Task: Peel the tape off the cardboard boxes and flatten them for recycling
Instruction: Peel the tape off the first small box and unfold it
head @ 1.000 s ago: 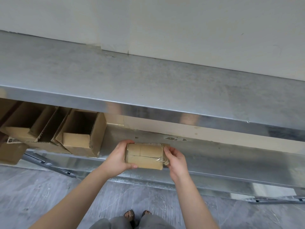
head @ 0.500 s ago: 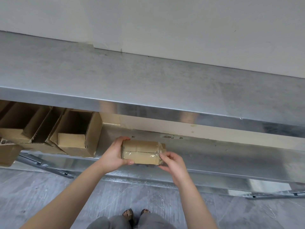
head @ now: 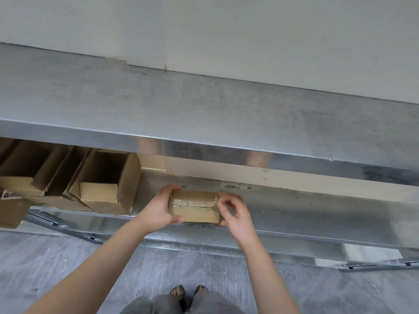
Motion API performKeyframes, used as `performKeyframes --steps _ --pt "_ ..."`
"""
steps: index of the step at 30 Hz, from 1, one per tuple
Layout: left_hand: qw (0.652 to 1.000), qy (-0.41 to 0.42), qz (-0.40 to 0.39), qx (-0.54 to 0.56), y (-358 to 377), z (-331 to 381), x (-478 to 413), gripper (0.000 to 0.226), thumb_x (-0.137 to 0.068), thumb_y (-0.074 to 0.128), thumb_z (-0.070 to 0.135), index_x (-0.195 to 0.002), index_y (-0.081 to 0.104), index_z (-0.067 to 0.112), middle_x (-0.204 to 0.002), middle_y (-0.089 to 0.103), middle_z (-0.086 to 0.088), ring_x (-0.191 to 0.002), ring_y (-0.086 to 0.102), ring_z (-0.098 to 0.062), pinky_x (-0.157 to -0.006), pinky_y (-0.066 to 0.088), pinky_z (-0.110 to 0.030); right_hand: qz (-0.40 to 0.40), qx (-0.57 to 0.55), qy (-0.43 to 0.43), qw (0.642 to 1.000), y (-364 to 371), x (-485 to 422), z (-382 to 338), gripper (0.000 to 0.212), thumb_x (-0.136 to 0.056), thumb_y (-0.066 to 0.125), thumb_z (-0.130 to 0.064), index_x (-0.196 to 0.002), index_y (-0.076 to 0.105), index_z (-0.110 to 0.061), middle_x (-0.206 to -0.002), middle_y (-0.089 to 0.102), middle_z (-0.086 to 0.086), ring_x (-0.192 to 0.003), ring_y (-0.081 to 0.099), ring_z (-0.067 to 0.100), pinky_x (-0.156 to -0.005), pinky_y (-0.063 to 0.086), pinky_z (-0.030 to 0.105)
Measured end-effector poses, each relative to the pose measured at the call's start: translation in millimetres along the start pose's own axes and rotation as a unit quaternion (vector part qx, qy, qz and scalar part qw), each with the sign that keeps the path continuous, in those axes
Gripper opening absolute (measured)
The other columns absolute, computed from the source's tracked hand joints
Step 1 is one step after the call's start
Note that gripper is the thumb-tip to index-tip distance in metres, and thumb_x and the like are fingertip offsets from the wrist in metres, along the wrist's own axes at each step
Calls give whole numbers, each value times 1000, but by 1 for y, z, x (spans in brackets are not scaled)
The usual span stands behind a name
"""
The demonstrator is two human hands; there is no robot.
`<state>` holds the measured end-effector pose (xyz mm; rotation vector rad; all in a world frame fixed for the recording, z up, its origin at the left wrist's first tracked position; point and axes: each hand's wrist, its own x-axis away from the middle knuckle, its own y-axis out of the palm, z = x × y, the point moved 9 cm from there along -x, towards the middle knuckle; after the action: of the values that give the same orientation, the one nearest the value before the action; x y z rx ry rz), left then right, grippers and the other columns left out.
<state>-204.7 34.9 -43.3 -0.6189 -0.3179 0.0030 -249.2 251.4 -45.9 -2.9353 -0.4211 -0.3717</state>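
While both forearms reach forward below the grey steel worktop [head: 204,123], the left hand [head: 156,211] grips a small brown taped cardboard box [head: 192,208]; the right hand [head: 237,215] pinches its right end, fingers curled.

My left forearm [head: 97,257] and right forearm [head: 265,268] run up from the lower edge of the frame, bare along all of their visible length. My left hand [head: 156,214] and right hand [head: 235,214], just below the middle of the frame, are bare as well. The left thumbnail is short and plain. At the bottom centre are my grey trousers [head: 181,305], loose cloth with soft folds. Just above them my feet show in open sandals [head: 178,292] with dark straps, the toes uncovered and the toenails dark.
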Motion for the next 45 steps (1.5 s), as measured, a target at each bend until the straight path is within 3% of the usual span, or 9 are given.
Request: performKeyframes --steps 6,10,17,22,27,33,38,41,45 --pt "1000 -15 -15 19 -3 -5 -5 80 -67 86 30 -129 36 36 -131 42 7 -119 46 -16 -104 40 -33 1 -251 157 955 -5 4 39 27 -100 49 -10 -122 58 3 -132 55 15 -106 63 14 -87 56 54" --pt "999 -19 -28 19 -3 -8 -7 80 -67 86 32 -127 35 41 -132 43 7 -120 47 -16 -104 41 -35 2 -193 140 971 -9 7 35 36 -94 40 14 -110 58 -12 -119 59 11 -103 60 17 -77 61 41" --pt "998 -5 -53 14 -1 -4 -1 95 -73 84 23 -146 23 36 -141 25 15 -127 30 -5 -109 26 -23 -197 54 33 978 5 -3 24 106 -69 83 -1 -146 28 -48 -143 37 -24 -130 38 -10 -96 38 7" --pt "998 12 30 47 -9 -8 8 86 -70 86 24 -136 33 37 -140 32 12 -129 36 -9 -110 36 -33 -207 92 16 974 14 -6 25 103 -62 91 -15 -142 34 -48 -144 39 -24 -129 40 -13 -103 34 10" --pt "991 62 93 -68 -14 3 10 72 -72 80 30 -132 41 42 -137 31 21 -126 26 -12 -108 27 -33 -163 82 14 983 11 -9 25 101 -63 90 -10 -145 36 -32 -137 48 -15 -117 48 -16 -94 40 6" --pt "968 184 117 -127 12 49 2 50 -73 57 59 -112 67 30 -121 56 19 -115 43 -16 -99 38 -39 -152 71 4 986 19 -11 25 98 -64 90 -7 -142 36 -32 -134 51 -12 -116 51 -11 -93 41 9" --pt "965 161 125 -165 31 52 -7 67 -61 59 64 -118 63 30 -127 53 10 -116 40 -22 -94 41 -47 -165 12 22 986 32 -7 38 107 -64 86 0 -146 25 -30 -135 51 -6 -119 57 1 -94 48 21" --pt "968 101 119 -199 26 38 -9 89 -54 52 80 -131 52 33 -142 38 12 -134 24 -18 -102 29 -47 -179 -27 60 982 26 -4 44 102 -66 87 -21 -147 28 -36 -143 48 -6 -127 52 6 -107 45 35" --pt "977 69 26 -200 21 25 -15 126 -40 27 103 -142 41 31 -151 30 12 -143 16 -17 -113 18 -40 -208 -62 107 970 25 -1 45 87 -72 80 -42 -145 32 -42 -143 45 -15 -126 54 11 -100 51 42"
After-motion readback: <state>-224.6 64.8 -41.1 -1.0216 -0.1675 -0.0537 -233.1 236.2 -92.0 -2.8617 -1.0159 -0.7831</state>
